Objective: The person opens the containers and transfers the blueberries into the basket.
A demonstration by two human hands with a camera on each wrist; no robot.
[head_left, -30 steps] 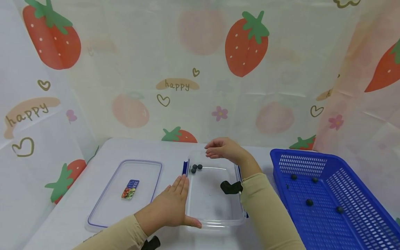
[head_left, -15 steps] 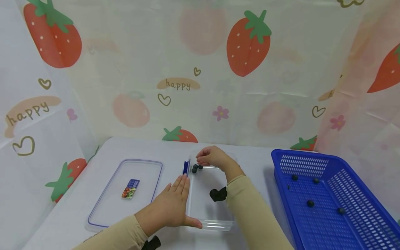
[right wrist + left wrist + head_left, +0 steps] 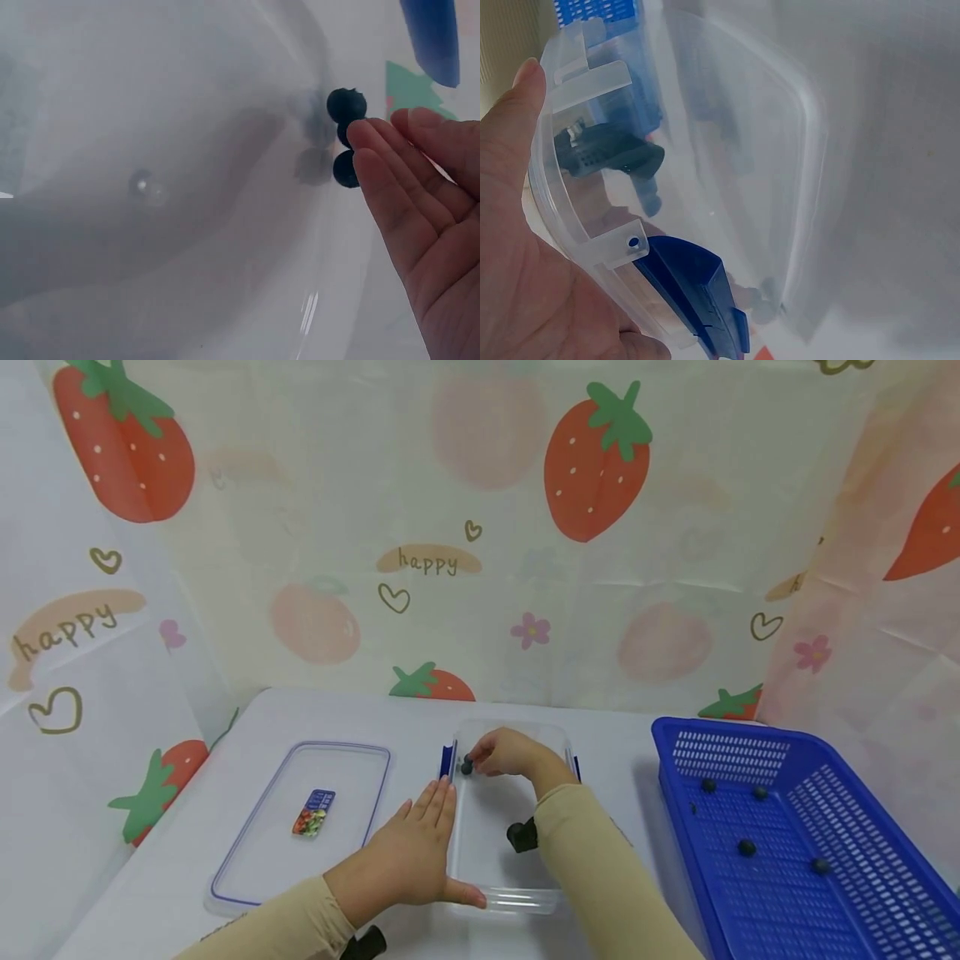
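Note:
A clear plastic storage container (image 3: 495, 852) with blue side latches stands mid-table. Along its left side lies my left hand (image 3: 416, 847), fingers straight, thumb spread across the near corner; the left wrist view shows this hand (image 3: 532, 247) against the rim by the blue latch (image 3: 694, 281). My right hand (image 3: 512, 753) reaches down inside the far left corner at several small dark blueberries (image 3: 467, 766). In the right wrist view, its nearly straight fingers (image 3: 375, 176) are right at the blueberries (image 3: 346, 105), partly covering them, with the thumb apart from the fingertips.
To the left lies a clear lid (image 3: 258, 827) with a blue seal and a colourful label (image 3: 313, 814). A blue plastic basket (image 3: 720, 893) at the right holds several blueberries (image 3: 746, 848). A strawberry-printed curtain (image 3: 480, 610) closes off the back and sides.
My right hand has moved left and lowered into the container to the blueberries, now covering some of them. The left hand has stayed against the container's side.

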